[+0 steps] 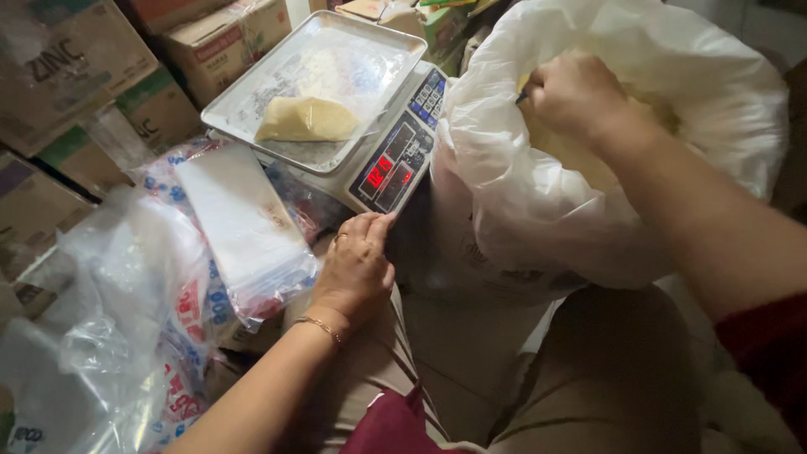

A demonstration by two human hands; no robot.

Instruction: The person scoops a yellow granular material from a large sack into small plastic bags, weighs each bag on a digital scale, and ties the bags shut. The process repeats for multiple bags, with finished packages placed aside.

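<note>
Sack: we are looking into a big white plastic sack [538, 193] lying open at the right, with pale yellow powder showing inside.
Right hand: our right hand [576, 94] is reaching into the sack's mouth, clenched around a dark handle; what is on its end is hidden.
Left hand: our left hand [357, 265] is resting against the sack's lower side, fingers curled and pressing, just below the scale.
Scale: a digital scale [395, 160] is showing red digits and carrying a metal tray [244, 101].
Tray contents: 1 small clear bag of yellow powder [307, 119] is lying near the tray's front edge.
Edges and room: a stack of flat clear bags [244, 219] is sitting just left of our left hand; loose plastic is crowding the lower left.
Surroundings: cardboard boxes [76, 76] are standing behind the scale.
</note>
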